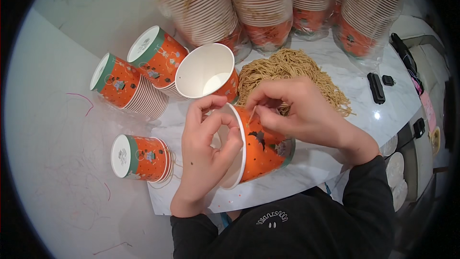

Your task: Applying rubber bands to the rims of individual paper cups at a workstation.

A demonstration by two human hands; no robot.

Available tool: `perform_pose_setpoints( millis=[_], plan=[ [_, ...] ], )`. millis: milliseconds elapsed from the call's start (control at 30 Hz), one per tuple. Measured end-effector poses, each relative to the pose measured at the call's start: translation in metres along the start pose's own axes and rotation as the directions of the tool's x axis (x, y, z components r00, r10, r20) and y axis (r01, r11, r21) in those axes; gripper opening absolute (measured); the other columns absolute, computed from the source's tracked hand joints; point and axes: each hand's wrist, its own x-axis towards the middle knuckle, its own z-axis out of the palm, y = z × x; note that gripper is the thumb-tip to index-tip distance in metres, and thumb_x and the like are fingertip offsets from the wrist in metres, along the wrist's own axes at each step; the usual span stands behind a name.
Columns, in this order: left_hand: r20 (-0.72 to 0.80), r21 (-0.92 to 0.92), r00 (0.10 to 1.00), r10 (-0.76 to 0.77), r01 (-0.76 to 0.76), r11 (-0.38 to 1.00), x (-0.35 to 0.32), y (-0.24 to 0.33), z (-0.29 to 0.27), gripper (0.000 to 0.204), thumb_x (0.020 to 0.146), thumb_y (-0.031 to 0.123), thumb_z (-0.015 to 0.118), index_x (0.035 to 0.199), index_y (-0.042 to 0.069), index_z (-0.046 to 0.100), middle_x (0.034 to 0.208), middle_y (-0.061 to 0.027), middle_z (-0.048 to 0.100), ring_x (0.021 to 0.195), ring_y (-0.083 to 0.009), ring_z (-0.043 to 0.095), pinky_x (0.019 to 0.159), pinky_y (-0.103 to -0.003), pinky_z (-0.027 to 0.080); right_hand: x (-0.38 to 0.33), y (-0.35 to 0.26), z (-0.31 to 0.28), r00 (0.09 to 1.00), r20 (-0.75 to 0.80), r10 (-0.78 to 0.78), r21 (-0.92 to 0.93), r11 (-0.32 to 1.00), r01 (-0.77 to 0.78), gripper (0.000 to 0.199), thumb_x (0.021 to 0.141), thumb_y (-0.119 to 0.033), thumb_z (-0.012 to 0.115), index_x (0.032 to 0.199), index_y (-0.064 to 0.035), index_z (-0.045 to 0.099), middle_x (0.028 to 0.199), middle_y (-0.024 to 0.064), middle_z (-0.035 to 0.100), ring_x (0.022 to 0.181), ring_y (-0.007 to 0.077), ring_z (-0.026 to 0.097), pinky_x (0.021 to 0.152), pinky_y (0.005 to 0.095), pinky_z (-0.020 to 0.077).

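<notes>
An orange paper bucket [262, 145] with dark bat and figure prints lies tilted in front of me, its white rim turned left. My left hand [206, 139] is closed at that rim, fingers curled at its edge and inside the opening; its fingertips are partly hidden. Outside the bucket, just below the rim, my right hand [297, 112] pinches a thin tan cord [251, 115] against the orange wall. Behind it, a heap of tan cords [292, 67] spreads on the white marbled table [311, 163]. An upright white-lined bucket [206, 72] stands open beside the heap.
Tall wrapped stacks of buckets [266, 5] line the far side. At left lie nested orange buckets [122, 81], more buckets [155, 57] and a short stack with cords [143, 158]. A black device [376, 88] sits at the right; red threads [108, 192] lie on the left floor.
</notes>
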Motion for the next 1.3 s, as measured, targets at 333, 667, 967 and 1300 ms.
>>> perform_pose_setpoints(
  millis=[333,667,967,1300],
  plan=[
    [0.113,-0.093,0.986,-0.119,0.13,0.987,-0.006,0.016,-0.012,0.005,0.095,0.001,0.063,0.1,0.001,0.063,0.125,-0.0143,0.06,0.104,-0.0228,0.066,0.087,-0.032,0.053,-0.019,-0.004,0.027,0.949,-0.056,-0.31,-0.146,0.943,0.299,0.041,0.086,-0.032,0.081,0.107,0.0,0.068,0.092,0.0125,0.068,0.081,0.0293,0.069,0.069,0.0386,0.054],
    [0.256,-0.589,0.917,-0.305,0.398,0.703,-0.013,0.025,-0.016,0.01,0.104,0.002,0.053,0.109,-0.003,0.06,0.151,-0.0179,0.041,0.107,-0.0167,0.067,0.086,-0.03,0.058,-0.013,-0.001,0.023,0.976,0.025,-0.217,0.182,0.961,0.209,0.02,0.087,-0.018,0.078,0.093,0.0008,0.074,0.085,0.0135,0.071,0.076,0.0281,0.07,0.068,0.0363,0.0548],
    [0.31,-0.69,0.91,-0.274,0.414,0.594,-0.012,0.026,-0.012,0.014,0.103,0.004,0.056,0.115,-0.004,0.06,0.16,-0.0204,0.034,0.1,-0.0185,0.072,0.083,-0.029,0.061,-0.012,-0.002,0.017,0.99,0.07,-0.125,0.325,0.941,0.096,0.014,0.085,-0.009,0.075,0.091,0.0034,0.073,0.084,0.0123,0.072,0.077,0.0212,0.072,0.069,0.0314,0.0562],
    [0.09,-0.113,0.977,-0.192,0.201,0.973,-0.009,0.007,-0.009,0.022,0.084,-0.001,0.08,0.106,-0.002,0.076,0.115,-0.0129,0.072,0.081,-0.0128,0.072,0.068,-0.025,0.058,0.0,0.005,0.014,0.993,0.115,-0.023,0.289,0.957,-0.011,0.009,0.086,-0.002,0.072,0.092,0.0045,0.072,0.091,0.0094,0.074,0.085,0.0142,0.072,0.077,0.0278,0.058]
  ],
)
